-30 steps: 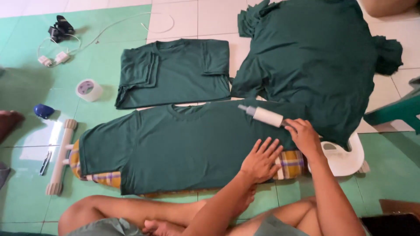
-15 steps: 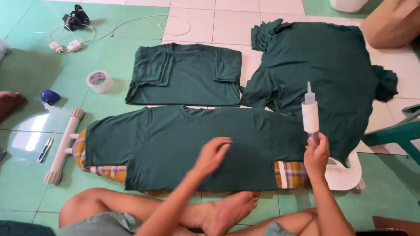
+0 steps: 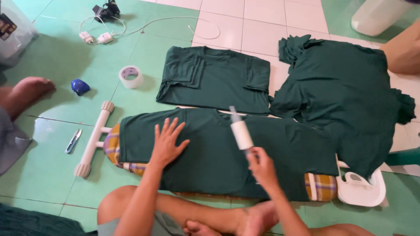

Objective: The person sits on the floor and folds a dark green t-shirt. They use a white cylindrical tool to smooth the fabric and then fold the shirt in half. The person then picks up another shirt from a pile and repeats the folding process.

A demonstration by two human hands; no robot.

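We have the dark green shirt spread flat over a low ironing board on the floor, and our left hand lies on it with fingers spread apart, palm down, at about nine o'clock from the shirt's middle; our right hand is clamped around the handle of a white lint roller, which tilts up toward eleven o'clock with its roll lifted just over the cloth near the collar; to do this well we judge that the flat hand should keep the fabric taut while the roller runs in straight, overlapping strokes away from it, pressed lightly so the cloth does not bunch; a folded green shirt lies at twelve o'clock, an unfolded heap of green shirts at two o'clock, a roll of clear tape and a small blue object at ten o'clock, and small snips at nine o'clock beside the board's white foot; we cannot tell whether the roller touches the shirt, the board's top is almost wholly covered, the white iron rest is partly under cloth, and another person's foot is cut off at the left edge.
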